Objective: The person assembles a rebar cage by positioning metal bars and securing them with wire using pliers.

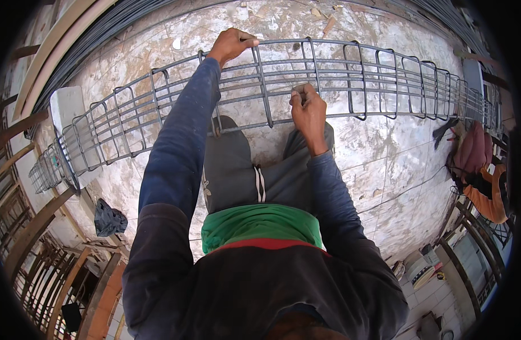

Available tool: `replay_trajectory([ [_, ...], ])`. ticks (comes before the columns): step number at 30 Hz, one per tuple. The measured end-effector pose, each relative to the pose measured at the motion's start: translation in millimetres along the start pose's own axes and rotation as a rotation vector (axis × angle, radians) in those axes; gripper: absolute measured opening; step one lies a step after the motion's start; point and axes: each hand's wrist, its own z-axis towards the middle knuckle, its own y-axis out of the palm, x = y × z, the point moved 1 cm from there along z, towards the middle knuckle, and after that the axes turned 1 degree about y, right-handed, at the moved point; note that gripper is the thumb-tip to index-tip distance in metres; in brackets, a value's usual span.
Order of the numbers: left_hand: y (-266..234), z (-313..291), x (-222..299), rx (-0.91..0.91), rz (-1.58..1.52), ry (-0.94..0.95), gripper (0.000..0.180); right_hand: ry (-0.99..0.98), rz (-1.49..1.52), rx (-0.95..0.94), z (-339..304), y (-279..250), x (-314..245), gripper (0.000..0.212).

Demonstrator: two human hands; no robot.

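Note:
A long cage of steel reinforcing bars (264,85) with square stirrups along it lies crosswise in front of me. My left hand (232,45) reaches over the cage and is closed on its far top bar, thumb beside the corner of one stirrup. Above the near side of the cage, my right hand (309,113) is closed with thumb and fingers pinched, just right of that same stirrup. Faint thin lines, perhaps wire, show by its fingertips, but what it holds is too small to make out. My knees are close to the cage's near edge.
Bundles of thin steel bars (79,54) and pale boards run along the far left. A pale block (69,107) is by the cage's left end. A dark plastic bag (109,217) lies on the stained floor (373,192). Orange cloth (487,195) hangs at the right.

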Motion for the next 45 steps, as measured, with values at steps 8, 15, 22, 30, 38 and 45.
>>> replay_trajectory([
  [8,-2,-2,-11,-0.041,0.038,0.091,0.034,-0.003,0.011,0.077,29,4,-6,0.008],
  [15,10,-12,-17,0.129,0.162,0.264,0.03,0.073,0.006,0.054,13,1,5,0.009],
  [22,7,-6,-5,0.045,0.12,0.239,0.031,0.052,-0.077,-0.006,28,7,-11,0.01],
  [30,-13,21,7,-0.259,0.012,-0.28,0.05,0.031,-0.451,-0.066,102,56,-41,0.017],
  [38,15,59,-13,-0.172,-0.104,-0.29,0.06,0.123,-0.28,0.018,117,94,-42,0.015],
  [45,25,61,-7,-0.026,-0.488,-0.408,0.028,-0.024,-0.463,-0.226,114,62,-32,0.015],
])
